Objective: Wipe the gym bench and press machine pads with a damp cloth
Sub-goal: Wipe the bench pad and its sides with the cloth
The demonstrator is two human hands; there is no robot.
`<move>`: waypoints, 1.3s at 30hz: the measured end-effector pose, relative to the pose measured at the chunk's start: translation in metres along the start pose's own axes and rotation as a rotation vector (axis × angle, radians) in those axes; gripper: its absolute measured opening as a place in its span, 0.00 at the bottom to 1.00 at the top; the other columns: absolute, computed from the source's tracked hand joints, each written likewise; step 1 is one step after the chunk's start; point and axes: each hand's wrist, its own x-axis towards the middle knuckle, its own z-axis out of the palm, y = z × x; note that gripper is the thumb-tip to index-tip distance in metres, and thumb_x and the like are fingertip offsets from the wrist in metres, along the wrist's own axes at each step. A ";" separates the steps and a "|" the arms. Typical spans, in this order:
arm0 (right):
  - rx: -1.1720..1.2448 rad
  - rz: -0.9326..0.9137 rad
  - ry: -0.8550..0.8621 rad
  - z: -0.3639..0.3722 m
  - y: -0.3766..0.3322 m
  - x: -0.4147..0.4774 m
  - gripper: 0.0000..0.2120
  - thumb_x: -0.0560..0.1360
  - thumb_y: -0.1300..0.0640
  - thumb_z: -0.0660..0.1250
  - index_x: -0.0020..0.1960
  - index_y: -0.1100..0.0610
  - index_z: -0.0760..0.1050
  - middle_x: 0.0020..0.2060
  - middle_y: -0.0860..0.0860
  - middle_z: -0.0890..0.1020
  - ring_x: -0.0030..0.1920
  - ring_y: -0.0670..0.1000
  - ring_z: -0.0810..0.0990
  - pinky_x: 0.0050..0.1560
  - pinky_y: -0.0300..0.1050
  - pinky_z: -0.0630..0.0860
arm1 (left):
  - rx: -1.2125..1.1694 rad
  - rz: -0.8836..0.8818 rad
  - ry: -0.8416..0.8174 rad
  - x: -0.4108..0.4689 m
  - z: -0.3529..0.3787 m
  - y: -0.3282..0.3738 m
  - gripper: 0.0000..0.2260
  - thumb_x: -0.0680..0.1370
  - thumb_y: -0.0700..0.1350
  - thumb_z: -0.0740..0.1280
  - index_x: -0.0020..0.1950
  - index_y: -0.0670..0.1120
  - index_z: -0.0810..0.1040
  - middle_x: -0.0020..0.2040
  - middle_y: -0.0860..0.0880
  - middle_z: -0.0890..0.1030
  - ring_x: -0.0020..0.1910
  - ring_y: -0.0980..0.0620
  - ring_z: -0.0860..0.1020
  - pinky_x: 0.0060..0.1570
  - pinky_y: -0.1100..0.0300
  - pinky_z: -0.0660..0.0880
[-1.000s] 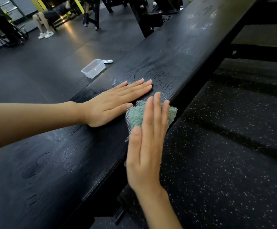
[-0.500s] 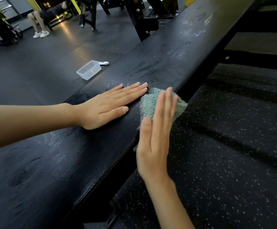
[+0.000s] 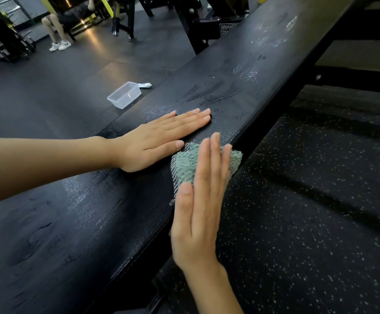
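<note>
Seen from the head camera, a long black bench pad point(image 3: 229, 87) runs from the lower left to the upper right. Its top shows pale wet streaks and smears, mostly beyond the hands and near the left forearm.

The left hand point(image 3: 159, 139) lies flat on the pad's top, palm down, fingers straight and close together, grasping nothing. The right hand point(image 3: 198, 214) comes up from the bottom of the view along the pad's right edge. Its fingers are also straight and together, pressing down on the cloth point(image 3: 184, 164) rather than curling round it.

The cloth is a teal-green terry piece, bunched under the right fingers at the pad's right edge, with a paler woven hem showing on its left side. Part of it sticks out past the fingertips on the right and appears to hang over the edge. The left thumb tip is just beside the cloth's upper left corner.

Right of the pad lies dark speckled floor point(image 3: 309, 223). On the smooth floor to the left stands a clear plastic container point(image 3: 124, 95), with a small white object point(image 3: 144, 85) just beside it. Further back, a black machine frame point(image 3: 207, 26) rises behind the pad, and a seated person's legs point(image 3: 55, 26) in white shoes point(image 3: 59, 45) show at the upper left.
</note>
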 end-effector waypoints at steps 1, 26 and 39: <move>0.006 0.008 0.011 -0.001 0.002 0.005 0.27 0.82 0.55 0.48 0.79 0.60 0.49 0.81 0.51 0.52 0.81 0.52 0.45 0.79 0.56 0.47 | -0.003 -0.003 0.003 0.001 0.000 0.000 0.25 0.84 0.51 0.46 0.81 0.46 0.48 0.82 0.53 0.48 0.81 0.55 0.46 0.78 0.49 0.44; -0.057 0.019 -0.016 -0.012 0.009 0.030 0.27 0.83 0.54 0.48 0.80 0.62 0.53 0.81 0.53 0.51 0.80 0.51 0.42 0.78 0.59 0.47 | -0.020 -0.037 0.025 0.033 -0.005 -0.009 0.26 0.84 0.53 0.46 0.81 0.48 0.48 0.82 0.53 0.49 0.80 0.56 0.47 0.79 0.49 0.44; -0.061 0.053 0.041 -0.033 0.053 0.106 0.25 0.84 0.58 0.50 0.79 0.63 0.55 0.80 0.54 0.54 0.80 0.52 0.43 0.78 0.57 0.46 | -0.016 -0.046 0.020 0.053 -0.008 -0.015 0.26 0.84 0.53 0.46 0.81 0.48 0.47 0.82 0.56 0.49 0.80 0.59 0.45 0.79 0.51 0.43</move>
